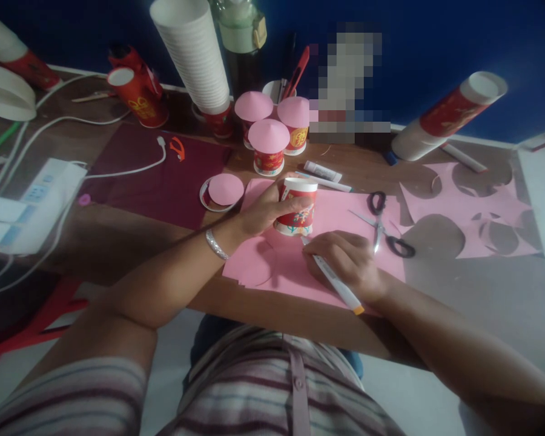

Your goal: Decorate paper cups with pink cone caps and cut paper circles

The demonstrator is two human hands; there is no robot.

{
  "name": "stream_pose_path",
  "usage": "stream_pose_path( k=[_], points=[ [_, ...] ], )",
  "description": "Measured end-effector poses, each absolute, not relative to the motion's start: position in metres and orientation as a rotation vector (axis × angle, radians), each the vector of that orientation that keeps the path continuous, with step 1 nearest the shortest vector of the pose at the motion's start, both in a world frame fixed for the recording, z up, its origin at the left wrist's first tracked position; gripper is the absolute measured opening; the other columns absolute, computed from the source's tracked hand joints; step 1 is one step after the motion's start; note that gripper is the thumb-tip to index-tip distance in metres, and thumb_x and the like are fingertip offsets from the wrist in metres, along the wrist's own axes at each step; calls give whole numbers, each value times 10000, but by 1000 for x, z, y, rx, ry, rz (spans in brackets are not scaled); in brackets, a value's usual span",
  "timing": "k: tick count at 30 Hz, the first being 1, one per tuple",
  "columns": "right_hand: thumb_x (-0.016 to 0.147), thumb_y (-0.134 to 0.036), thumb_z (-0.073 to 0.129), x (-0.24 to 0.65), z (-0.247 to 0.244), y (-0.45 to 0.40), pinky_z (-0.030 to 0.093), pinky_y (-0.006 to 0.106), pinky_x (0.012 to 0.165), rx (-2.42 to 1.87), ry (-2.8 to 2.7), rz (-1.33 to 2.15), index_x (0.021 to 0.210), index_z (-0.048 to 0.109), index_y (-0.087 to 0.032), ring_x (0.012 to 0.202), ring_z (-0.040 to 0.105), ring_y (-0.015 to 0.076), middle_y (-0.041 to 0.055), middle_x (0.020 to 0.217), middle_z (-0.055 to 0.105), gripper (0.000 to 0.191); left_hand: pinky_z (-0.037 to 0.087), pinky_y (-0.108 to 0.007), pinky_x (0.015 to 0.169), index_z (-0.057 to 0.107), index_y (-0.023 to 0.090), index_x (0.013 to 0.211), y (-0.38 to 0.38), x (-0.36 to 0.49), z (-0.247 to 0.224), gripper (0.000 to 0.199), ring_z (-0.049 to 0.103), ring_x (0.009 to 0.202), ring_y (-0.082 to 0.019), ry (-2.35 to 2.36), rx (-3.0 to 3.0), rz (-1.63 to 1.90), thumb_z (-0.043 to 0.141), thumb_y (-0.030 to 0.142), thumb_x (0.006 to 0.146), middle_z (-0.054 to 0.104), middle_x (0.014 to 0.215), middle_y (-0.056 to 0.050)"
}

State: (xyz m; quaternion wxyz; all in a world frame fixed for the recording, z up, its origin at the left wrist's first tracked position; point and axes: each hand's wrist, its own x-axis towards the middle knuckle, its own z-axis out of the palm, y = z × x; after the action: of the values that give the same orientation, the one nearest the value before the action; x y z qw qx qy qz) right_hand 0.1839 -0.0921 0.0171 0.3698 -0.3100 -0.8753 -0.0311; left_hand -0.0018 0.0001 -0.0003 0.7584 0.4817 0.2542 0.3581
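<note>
Item, writing: a yellow emblem marks the red cup (137, 100) in the upper left of the frame, its strokes too blurred for you to read. Yellow character-like figures mark one of the three cone-topped cups (269, 156) at upper centre, likewise unreadable. Small print on the white tube (322, 171) and blue marks on the white box (36, 200) at the left edge are too soft to make out.

Item, principal piece: one paper cup (298, 219), at the centre of the frame above the pink paper (295, 280). Red body, multicoloured floral pattern, white band at the upper end, white and bluish trim at the lower end.

Item, hands: your left hand (270, 209) grasps this cup from its left side, thumb across the front; a silvery bracelet (216, 244) circles the wrist. Your right hand (345, 260) grips a white pen (333, 283) with an orange end, its tip just beside the cup's lower edge.

Item, surroundings: black-handled scissors (378, 233), blades parted, on the pink paper right of centre. Pink offcuts (481, 203) with rounded cut-outs, right. Pink disc (226, 189), left of your left hand. Dark red sheet (158, 181), left of centre on the brown surface (272, 306). Tall nested stack of white cups (188, 54), upper left of centre.
</note>
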Motion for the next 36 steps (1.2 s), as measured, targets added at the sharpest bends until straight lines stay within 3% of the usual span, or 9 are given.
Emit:
stream_pose_path(
  k=[19,36],
  points=[
    [874,-57,659,185,14,-90,538,267,593,-717,-2275,-29,998,596,-164,647,635,135,24,789,690,175,539,-319,780,581,196,1101,0,-1,-2,427,673,916,-180,552,1034,766,837,357,799,661,1045,-55],
    [950,-128,570,180,19,-101,606,349,695,-410,-2348,3,962,645,-113,662,623,174,51,750,637,78,534,-315,763,609,181,994,-2,2,6,404,666,833,-167,556,966,798,847,418,769,678,926,-44]
  ],
)
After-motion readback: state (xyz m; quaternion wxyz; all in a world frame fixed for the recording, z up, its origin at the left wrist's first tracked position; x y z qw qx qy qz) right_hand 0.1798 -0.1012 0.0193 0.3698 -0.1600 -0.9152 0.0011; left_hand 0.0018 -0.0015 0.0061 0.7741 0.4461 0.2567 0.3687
